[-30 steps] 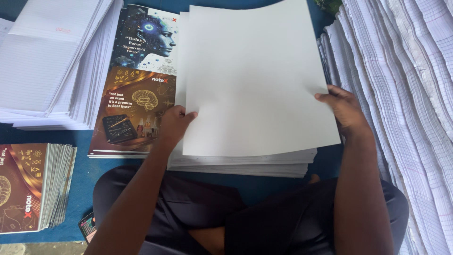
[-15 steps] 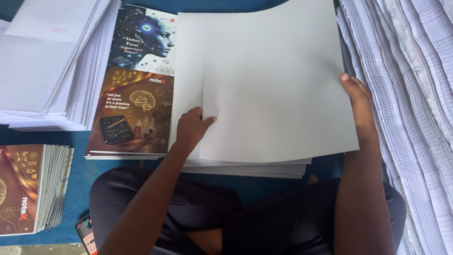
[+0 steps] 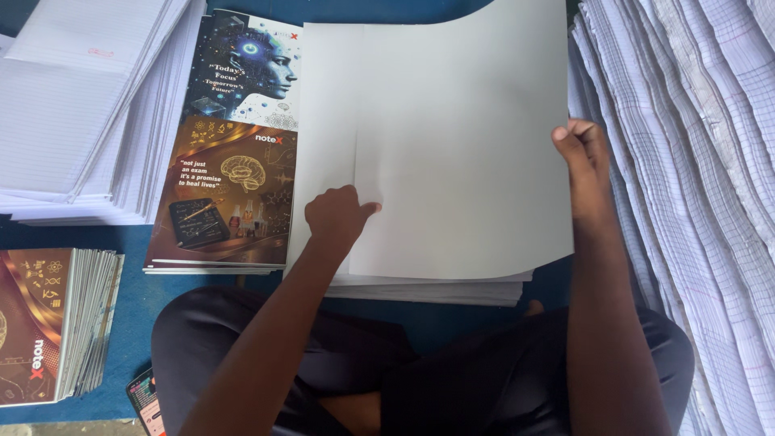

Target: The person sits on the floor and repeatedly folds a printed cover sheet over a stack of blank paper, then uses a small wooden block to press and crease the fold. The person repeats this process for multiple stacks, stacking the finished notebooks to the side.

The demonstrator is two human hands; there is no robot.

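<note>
We are pressing our left hand (image 3: 337, 216), fingers curled, onto the large blank white sheet (image 3: 460, 137) lying atop the white paper stack (image 3: 436, 289), while our right hand (image 3: 583, 165) is pinching its right edge, beside printed covers (image 3: 234, 145) on the left.

We see a matt, smooth white paper sheet (image 3: 460, 137); glossy printed card covers (image 3: 234, 145); thin ruled paper stacks (image 3: 81, 105); faintly gridded paper (image 3: 686, 161); and a dull blue cloth surface (image 3: 137, 323).
</note>
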